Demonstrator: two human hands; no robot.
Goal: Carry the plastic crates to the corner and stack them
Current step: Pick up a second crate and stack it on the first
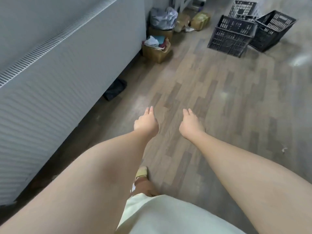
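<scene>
Black plastic crates (231,38) sit tumbled on the floor (219,115) toward its far right corner, well ahead. My left hand (146,123) and right hand (190,124) reach forward, fingers relaxed, holding nothing. I judge the crates light, stiff, latticed; I'd grip the rims.

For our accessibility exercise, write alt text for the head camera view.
Both empty hands, left hand and right hand, reach forward over a wood-pattern floor toward three black plastic crates lying jumbled ahead on the right.
</scene>
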